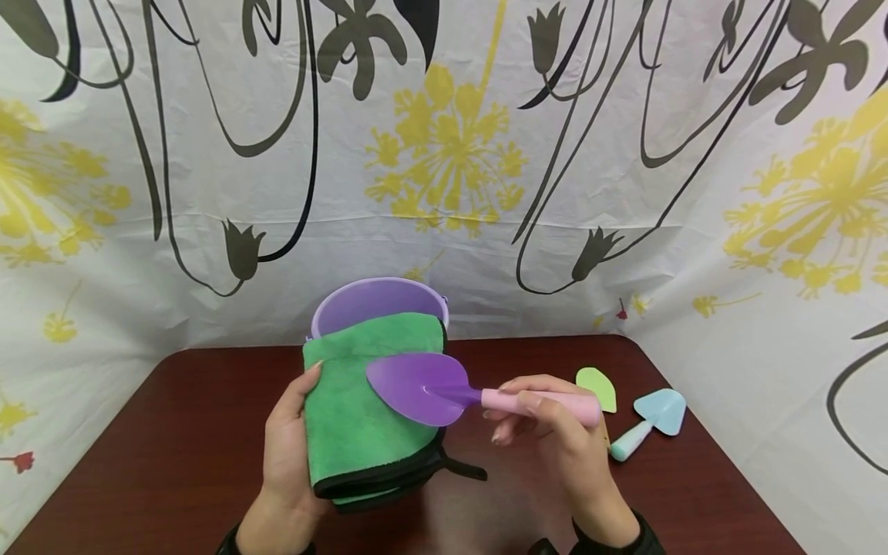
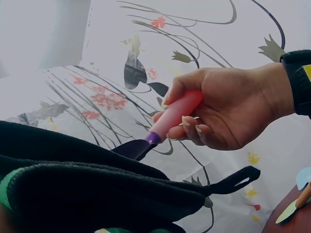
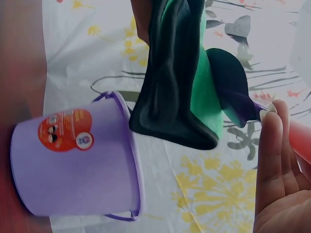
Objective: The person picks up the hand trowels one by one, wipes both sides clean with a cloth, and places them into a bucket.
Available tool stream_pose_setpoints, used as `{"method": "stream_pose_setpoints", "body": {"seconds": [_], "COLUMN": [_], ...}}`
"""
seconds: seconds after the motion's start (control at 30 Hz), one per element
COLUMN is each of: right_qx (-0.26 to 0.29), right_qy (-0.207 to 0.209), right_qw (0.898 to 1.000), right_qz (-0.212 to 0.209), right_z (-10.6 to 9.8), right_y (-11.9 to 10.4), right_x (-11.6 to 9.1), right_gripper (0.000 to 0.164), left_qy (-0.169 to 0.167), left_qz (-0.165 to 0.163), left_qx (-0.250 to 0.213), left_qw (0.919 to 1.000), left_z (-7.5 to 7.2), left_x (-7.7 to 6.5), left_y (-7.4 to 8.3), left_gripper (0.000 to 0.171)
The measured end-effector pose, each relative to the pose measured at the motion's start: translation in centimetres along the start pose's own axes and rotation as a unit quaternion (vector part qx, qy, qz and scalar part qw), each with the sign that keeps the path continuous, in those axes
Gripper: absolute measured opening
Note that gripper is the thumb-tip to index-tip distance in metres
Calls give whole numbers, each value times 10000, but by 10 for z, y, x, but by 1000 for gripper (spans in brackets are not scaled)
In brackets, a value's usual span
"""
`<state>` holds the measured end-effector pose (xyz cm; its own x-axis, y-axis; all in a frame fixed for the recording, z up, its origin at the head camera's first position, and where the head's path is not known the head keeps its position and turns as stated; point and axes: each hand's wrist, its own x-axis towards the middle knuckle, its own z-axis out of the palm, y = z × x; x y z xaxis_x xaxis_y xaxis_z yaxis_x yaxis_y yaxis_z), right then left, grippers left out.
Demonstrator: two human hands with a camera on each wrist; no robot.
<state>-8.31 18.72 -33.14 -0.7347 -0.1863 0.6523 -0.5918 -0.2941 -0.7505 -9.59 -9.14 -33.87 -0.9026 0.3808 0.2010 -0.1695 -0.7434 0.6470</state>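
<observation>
My left hand (image 1: 287,455) grips a folded green cloth (image 1: 368,432) with black edging, its thumb on the front face and the other fingers hidden behind. A black hanging loop (image 1: 463,468) sticks out from the cloth's lower right corner. In my right hand (image 1: 565,432) is a toy trowel (image 1: 430,389), held by its pink handle between thumb and fingers. Its purple blade points left and overlaps the front of the cloth. The right wrist view shows the blade close beside the cloth's green face.
Behind the cloth stands a lilac bucket (image 3: 73,179) with an orange sticker, on a dark red-brown table (image 1: 187,416). To the right lie a blue trowel (image 1: 662,412) and a light green tool (image 1: 598,388), partly hidden by my right hand. A flower-patterned sheet (image 1: 444,254) hangs around the table.
</observation>
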Motion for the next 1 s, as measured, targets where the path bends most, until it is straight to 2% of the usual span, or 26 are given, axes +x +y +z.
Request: {"method": "stream_pose_setpoints", "body": {"seconds": [0.17, 0.33, 0.47, 0.57, 0.7, 0.9, 1.0], "right_qx": [210, 250, 41, -81, 29, 63, -11], "right_qy": [6, 71, 59, -46, -204, -262, -384], "right_qw": [9995, 9991, 9988, 9978, 9958, 9985, 9981], "right_qz": [-218, -344, -485, -650, -887, -484, -486], "right_z": [-5, -8, -9, -9, -8, -1, 5], "right_y": [0, -1, -2, -3, -1, 2, 5], "right_x": [2, 3, 2, 1, 1, -3, -5], "right_gripper": [47, 48, 47, 45, 44, 43, 41], "left_qy": [74, 237, 469, 519, 216, -340, -581], "left_qz": [101, 31, -5, 35, 3, -115, -60], "left_qx": [-57, 211, 382, 315, 52, -77, -250], "left_qw": [9999, 9995, 9982, 9981, 9998, 9993, 9980], "left_z": [-4, -3, -1, -1, -1, 3, 6], "left_x": [-1, -2, -2, -3, -3, -1, -1], "left_y": [1, 0, 0, 0, -2, -5, -6], "left_gripper": [38, 39, 40, 38, 36, 35, 38]}}
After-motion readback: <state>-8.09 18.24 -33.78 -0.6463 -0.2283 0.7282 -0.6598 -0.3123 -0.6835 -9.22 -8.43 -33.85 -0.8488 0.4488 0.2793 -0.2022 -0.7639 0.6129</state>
